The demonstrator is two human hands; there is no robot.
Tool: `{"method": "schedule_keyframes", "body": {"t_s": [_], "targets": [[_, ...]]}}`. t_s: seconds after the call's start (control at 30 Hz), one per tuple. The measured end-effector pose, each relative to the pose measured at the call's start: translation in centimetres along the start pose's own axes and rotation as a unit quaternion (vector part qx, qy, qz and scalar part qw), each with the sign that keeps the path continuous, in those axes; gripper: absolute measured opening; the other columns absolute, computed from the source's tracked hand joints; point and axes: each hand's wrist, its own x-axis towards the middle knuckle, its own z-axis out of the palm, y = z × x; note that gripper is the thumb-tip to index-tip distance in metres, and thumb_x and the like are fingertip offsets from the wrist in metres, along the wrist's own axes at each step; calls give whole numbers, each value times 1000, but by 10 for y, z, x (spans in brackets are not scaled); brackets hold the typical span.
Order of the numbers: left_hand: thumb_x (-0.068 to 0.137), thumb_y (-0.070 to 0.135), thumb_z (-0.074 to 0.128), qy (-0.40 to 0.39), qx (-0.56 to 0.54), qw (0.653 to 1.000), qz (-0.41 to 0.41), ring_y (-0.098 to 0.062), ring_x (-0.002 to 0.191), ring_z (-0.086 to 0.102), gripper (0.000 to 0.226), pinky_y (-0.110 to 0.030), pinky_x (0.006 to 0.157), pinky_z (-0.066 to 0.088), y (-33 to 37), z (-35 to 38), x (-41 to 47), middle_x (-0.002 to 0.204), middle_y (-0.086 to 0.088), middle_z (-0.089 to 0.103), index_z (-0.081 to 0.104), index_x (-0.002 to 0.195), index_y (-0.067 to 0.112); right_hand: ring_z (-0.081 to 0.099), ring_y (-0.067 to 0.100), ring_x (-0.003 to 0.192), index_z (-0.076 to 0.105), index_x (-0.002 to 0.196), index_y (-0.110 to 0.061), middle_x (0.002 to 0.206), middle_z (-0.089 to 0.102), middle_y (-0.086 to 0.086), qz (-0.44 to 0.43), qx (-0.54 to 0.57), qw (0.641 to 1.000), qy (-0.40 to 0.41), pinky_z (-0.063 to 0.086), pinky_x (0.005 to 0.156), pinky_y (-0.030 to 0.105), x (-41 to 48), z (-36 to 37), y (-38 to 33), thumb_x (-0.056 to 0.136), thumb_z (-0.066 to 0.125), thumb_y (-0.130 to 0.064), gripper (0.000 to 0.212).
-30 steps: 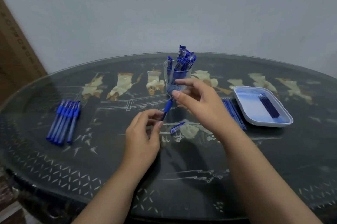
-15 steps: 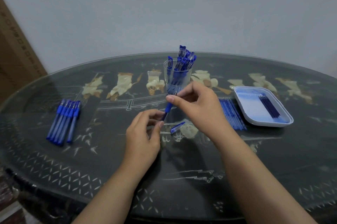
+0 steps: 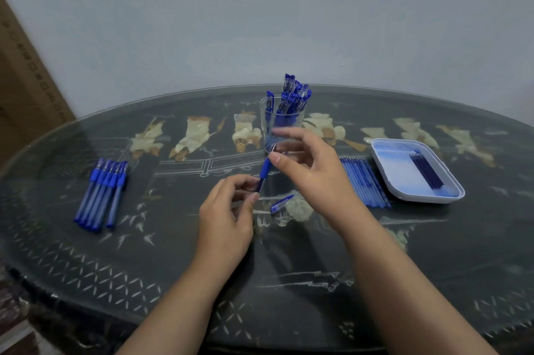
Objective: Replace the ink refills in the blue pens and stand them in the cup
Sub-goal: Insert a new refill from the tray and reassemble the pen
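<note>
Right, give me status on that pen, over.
Left hand grips pen barrel; right hand at its tip end, hold unclear. Pen uncapped, not yet in cup. Cap lies on table, nothing blocking.

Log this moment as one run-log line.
left hand: grips pen | right hand: thumb at pen tip | cap: on table | cup: holds pens

One head-worn camera looks forward and down, close over the table [image 3: 86,253].

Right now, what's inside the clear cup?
Capped blue pens stand in the clear cup, caps above its rim. The right hand covers the cup's lower part, hiding its bottom.
</note>
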Motion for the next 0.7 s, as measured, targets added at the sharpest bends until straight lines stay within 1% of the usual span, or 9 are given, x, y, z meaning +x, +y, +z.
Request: {"method": "schedule_keyframes", "body": {"t_s": [0.07,0.1,0.17,0.27,0.37,0.4,0.47,0.57,0.7], "targets": [[84,-6,66,-2,2,1000,6,-1,87,63,34,-6,74,45,0,0,0,96,10,64,63,96,26,59,-3,70,66,87,-19,82,67,-8,-10,-33,999,32,46,67,14,0,2,0,82,77,-23,13],[84,-6,66,-4,2,1000,8,-1,87,63,34,-6,74,45,0,0,0,96,10,64,62,96,26,57,-2,66,61,83,-18,79,66,-7,-8,-53,997,53,46,63,14,-1,3,1,78,79,-29,22],[84,-6,66,-5,1,1000,8,-2,87,63,33,-6,74,45,0,0,0,96,9,64,63,96,25,55,2,68,57,90,-17,83,64,-3,4,-49,997,58,48,64,16,-2,4,0,76,80,-36,33],[84,-5,66,-2,-4,1000,1,-3,87,63,32,-7,72,46,0,0,0,96,9,65,63,96,24,61,3,78,62,108,-21,88,65,-7,11,17,1000,16,49,71,13,-2,2,-1,87,71,-25,24],[84,-6,66,-1,0,1000,8,-2,87,63,35,-7,73,46,-1,0,0,96,9,65,62,96,27,61,-2,74,67,92,-17,83,68,-9,-5,-15,1000,25,48,69,15,-1,3,0,86,73,-19,9],[84,-6,66,-1,0,1000,10,-2,87,63,36,-7,73,45,-1,0,0,96,9,65,62,95,27,60,-1,70,64,86,-17,80,67,-8,-5,-28,999,42,47,67,16,-1,4,1,82,77,-23,15],[84,-6,66,-4,-4,1000,6,-1,88,63,35,-6,73,45,0,0,0,96,9,64,62,96,27,60,3,71,59,88,-18,82,66,-4,3,-26,998,55,49,66,17,-1,3,2,78,80,-31,26],[85,-5,66,-5,-8,1000,-2,-1,87,63,36,-7,69,47,0,0,0,95,9,64,62,95,29,63,0,83,65,107,-22,90,67,-8,7,25,1000,13,50,73,15,-2,0,0,87,70,-25,20],[86,-5,64,-8,0,1000,-4,0,87,63,43,-6,69,46,-1,0,0,95,12,64,59,93,38,65,-1,79,70,86,-16,85,73,-7,-9,-4,1000,20,51,74,16,-1,1,0,86,72,-16,2]]}}
